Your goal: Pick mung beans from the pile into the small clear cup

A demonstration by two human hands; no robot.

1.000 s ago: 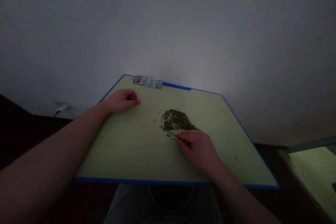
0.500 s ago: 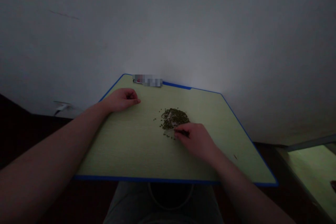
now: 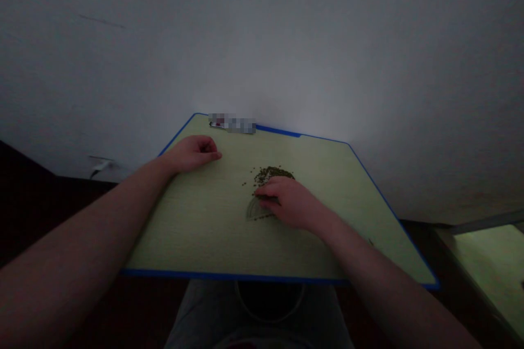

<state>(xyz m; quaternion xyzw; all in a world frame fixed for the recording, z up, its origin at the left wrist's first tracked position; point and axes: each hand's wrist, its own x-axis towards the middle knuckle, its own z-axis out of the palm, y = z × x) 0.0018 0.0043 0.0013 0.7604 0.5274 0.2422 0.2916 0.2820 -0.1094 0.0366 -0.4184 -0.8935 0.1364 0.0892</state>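
A pile of small green beans [image 3: 276,171], like mung beans, lies in the middle of the table [image 3: 196,223], with a few loose ones around it. My right hand [image 3: 289,202] is over the near side of the pile and covers part of it. Its fingers close on a clear protractor [image 3: 252,210], whose curved left part shows beyond the fingertips; several beans lie along its lower edge. My left hand [image 3: 194,154] rests at the table's left side, fingers loosely curled, with nothing visible in it.
A flat item with a blurred-out surface [image 3: 233,124] lies at the table's back edge by the wall. A round dark container [image 3: 270,301] sits between my legs below the front edge. A small dark sliver [image 3: 370,241] lies near my right forearm.
My right hand has moved left and now covers more of the pile's near side. More of the protractor shows. My left hand keeps its pose; the view has shifted slightly.
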